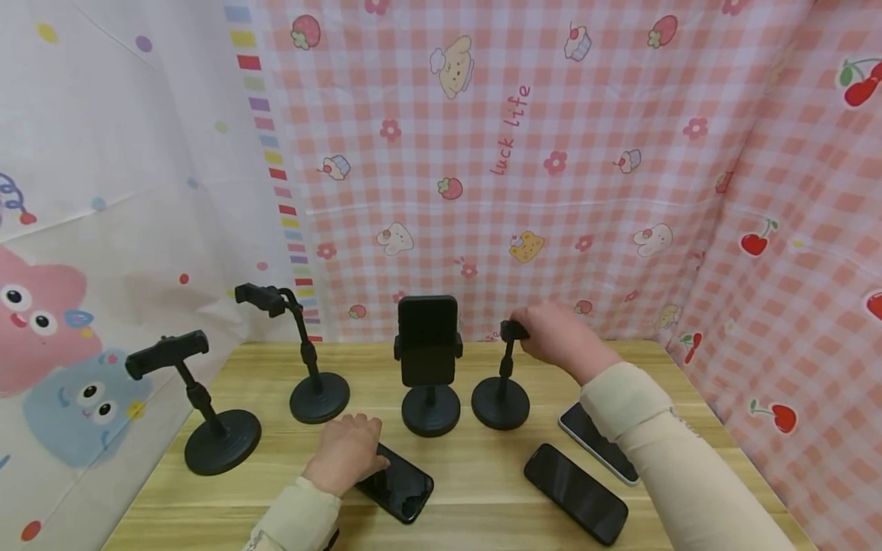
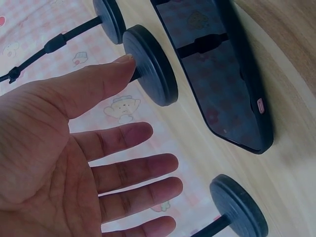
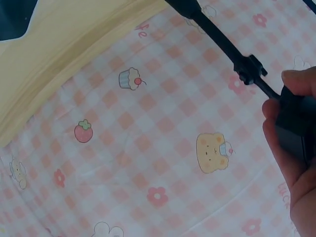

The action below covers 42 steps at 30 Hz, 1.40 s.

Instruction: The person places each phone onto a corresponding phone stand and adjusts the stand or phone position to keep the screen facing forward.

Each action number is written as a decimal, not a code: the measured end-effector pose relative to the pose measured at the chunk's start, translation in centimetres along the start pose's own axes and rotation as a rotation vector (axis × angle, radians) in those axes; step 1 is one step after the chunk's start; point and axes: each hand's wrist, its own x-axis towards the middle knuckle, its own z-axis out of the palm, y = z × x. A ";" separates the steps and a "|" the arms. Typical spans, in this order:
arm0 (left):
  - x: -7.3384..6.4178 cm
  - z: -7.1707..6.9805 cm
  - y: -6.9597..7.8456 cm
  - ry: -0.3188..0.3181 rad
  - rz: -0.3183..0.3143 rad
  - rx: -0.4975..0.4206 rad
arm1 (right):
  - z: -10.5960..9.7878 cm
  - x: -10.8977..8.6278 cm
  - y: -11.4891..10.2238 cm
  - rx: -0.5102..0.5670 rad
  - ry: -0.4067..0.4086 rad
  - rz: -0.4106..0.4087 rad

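Observation:
My right hand grips the black clamp at the top of a phone stand, with thumb and fingers around it in the right wrist view. That stand's round base rests on the table. My left hand hovers by a black phone lying screen up; in the left wrist view its fingers are extended and spread, holding nothing. Between the hands, another stand holds an upright phone in its clamp.
Two more black phone stands, one at the left and one behind it, have bare clamps. A dark phone and a white-edged phone lie near my right forearm. Patterned cloth hangs behind the wooden table.

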 end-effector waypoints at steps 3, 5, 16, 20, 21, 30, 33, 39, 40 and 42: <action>0.0 0.0 0.1 0.003 0.006 -0.008 | -0.3 -0.1 0.2 0.017 0.002 0.005; 0.0 0.0 0.1 0.002 0.012 -0.014 | -0.4 -0.2 0.3 0.023 0.010 -0.001; 0.2 -0.1 0.4 -0.026 0.014 -0.035 | -0.1 -0.7 -0.2 -0.010 0.041 0.004; 0.1 0.1 0.6 -0.017 0.019 -0.037 | 0.1 -0.9 -0.2 -0.017 0.062 0.004; 0.1 0.1 0.6 -0.016 0.020 -0.039 | 0.2 -1.0 -0.2 -0.009 0.065 0.007; 0.4 0.1 0.9 -0.040 0.003 -0.057 | 0.5 -1.7 0.0 0.032 0.108 -0.006; 0.4 0.1 1.0 -0.034 0.003 -0.046 | 0.2 -1.9 -0.1 0.052 0.098 0.017; 0.2 0.3 1.2 0.062 0.030 -0.008 | -0.2 -2.4 0.0 0.079 0.074 0.066; 0.2 0.3 1.2 0.077 0.035 -0.003 | -0.2 -2.4 0.1 0.078 0.071 0.071; 0.2 0.4 1.2 0.093 0.041 0.000 | -0.2 -2.6 0.2 0.083 0.061 0.087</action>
